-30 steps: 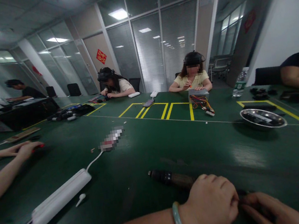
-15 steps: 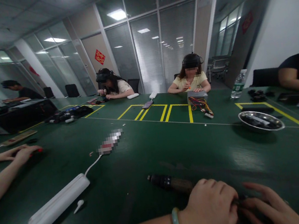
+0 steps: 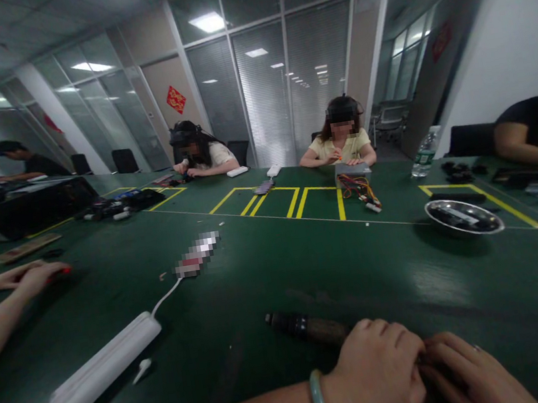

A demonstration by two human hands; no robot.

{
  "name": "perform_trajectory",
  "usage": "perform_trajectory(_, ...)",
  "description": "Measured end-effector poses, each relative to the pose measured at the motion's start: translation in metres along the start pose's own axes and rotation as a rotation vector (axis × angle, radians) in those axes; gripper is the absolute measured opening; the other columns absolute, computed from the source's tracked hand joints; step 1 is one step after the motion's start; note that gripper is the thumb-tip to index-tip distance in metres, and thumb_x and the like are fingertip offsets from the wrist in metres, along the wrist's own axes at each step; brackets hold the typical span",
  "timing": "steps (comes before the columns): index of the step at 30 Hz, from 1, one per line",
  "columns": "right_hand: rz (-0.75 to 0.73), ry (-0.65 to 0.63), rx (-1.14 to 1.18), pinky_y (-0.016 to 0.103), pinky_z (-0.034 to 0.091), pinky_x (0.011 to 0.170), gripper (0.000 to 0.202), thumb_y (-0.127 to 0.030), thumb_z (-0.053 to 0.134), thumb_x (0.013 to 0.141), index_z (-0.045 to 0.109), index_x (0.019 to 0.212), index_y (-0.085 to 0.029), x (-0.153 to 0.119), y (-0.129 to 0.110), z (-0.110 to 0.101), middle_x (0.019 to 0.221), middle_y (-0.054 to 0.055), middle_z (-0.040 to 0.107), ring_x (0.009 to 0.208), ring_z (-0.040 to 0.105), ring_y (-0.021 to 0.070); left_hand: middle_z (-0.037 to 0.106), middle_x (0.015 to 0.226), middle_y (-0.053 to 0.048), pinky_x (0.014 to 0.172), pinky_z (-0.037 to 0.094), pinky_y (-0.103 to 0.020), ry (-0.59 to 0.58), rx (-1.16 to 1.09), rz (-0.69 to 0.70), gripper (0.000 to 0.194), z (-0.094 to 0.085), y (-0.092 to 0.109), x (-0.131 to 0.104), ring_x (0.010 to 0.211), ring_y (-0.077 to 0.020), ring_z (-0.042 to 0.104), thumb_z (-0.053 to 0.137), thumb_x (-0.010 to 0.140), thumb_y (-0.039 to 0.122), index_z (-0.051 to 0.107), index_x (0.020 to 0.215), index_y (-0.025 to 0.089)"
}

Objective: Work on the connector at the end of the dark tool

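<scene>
My left hand (image 3: 375, 371), with a pale green bangle (image 3: 319, 399) at the wrist, is closed with its fingers curled under. Its fingertips and whatever they hold are hidden. My right hand (image 3: 476, 369) meets it on the right, fingers bent and pressed together against the left hand's fingers. What lies between the two hands I cannot make out. Behind my left hand a dark electric screwdriver (image 3: 313, 328) lies on the green table (image 3: 255, 378), tip to the left; its rear end is hidden by the hand.
A white power bank (image 3: 106, 367) and an earbud (image 3: 142, 370) lie at left. A metal bowl (image 3: 463, 217) and a bottle (image 3: 426, 151) stand at right. A co-worker's hands (image 3: 32, 277) rest at far left. Across sit people, one beside a grey box with coloured wires (image 3: 353, 175).
My right hand's fingers, spread apart before, have closed in against my left hand. The dark thing glimpsed between the hands is now covered. The view has shifted slightly.
</scene>
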State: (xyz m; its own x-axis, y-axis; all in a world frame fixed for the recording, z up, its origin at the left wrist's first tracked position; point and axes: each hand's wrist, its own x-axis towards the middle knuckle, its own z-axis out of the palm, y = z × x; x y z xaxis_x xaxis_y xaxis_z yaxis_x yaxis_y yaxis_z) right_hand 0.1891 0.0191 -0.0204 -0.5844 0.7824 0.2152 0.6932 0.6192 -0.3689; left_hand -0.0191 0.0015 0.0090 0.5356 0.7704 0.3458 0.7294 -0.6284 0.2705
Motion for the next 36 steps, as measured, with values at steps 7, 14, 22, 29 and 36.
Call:
perform_trajectory(7,0.057,0.043,-0.181,0.034,0.046,0.072,0.007,-0.023,0.051,0.092,0.057,0.094,-0.023,-0.003,-0.013,0.004,0.091,0.004,0.058,0.078,0.059,0.0199,0.062,0.106,-0.002,0.092,0.044,-0.033,0.002,-0.063,-0.005,0.018,-0.007,0.007,0.0,0.101,-0.0174,0.056,0.056,0.084,0.023,0.053,0.101,0.019)
perform_trajectory(14,0.111,0.081,-0.346,0.035,0.039,0.079,0.009,-0.014,0.052,0.09,0.056,0.094,-0.021,-0.005,-0.036,-0.01,0.093,0.004,0.058,0.085,0.056,0.0215,0.061,0.12,-0.003,0.108,0.034,-0.037,0.109,-0.149,0.228,0.015,-0.012,0.015,-0.004,0.118,-0.0167,0.051,0.049,0.086,0.015,0.057,0.097,0.021)
perform_trajectory(22,0.311,0.073,-0.443,0.03,0.037,0.07,0.008,-0.027,0.051,0.094,0.056,0.091,-0.022,-0.031,-0.018,-0.032,0.088,0.002,0.06,0.079,0.058,0.0194,0.064,0.109,-0.003,0.088,0.045,-0.037,0.041,-0.093,0.316,0.016,-0.012,0.016,-0.009,0.098,-0.0185,0.057,0.048,0.087,0.013,0.058,0.096,0.021)
perform_trajectory(29,0.672,0.101,-0.456,0.03,0.039,0.065,0.025,-0.042,0.04,0.095,0.058,0.092,-0.023,-0.126,0.047,-0.085,0.093,0.005,0.061,0.077,0.06,0.0205,0.063,0.112,-0.002,0.091,0.046,-0.035,-0.112,-0.144,0.303,0.019,-0.014,0.015,-0.009,0.103,-0.0175,0.057,0.05,0.088,0.014,0.059,0.102,0.022)
perform_trajectory(36,1.168,0.179,-0.313,0.039,0.044,0.061,0.046,-0.06,0.033,0.088,0.064,0.087,-0.025,-0.274,0.14,-0.13,0.086,0.013,0.066,0.074,0.065,0.0298,0.057,0.126,0.0,0.102,0.042,-0.037,-0.207,-0.175,0.249,0.026,-0.008,0.011,-0.01,0.118,-0.0172,0.052,0.05,0.091,0.021,0.057,0.116,0.027)
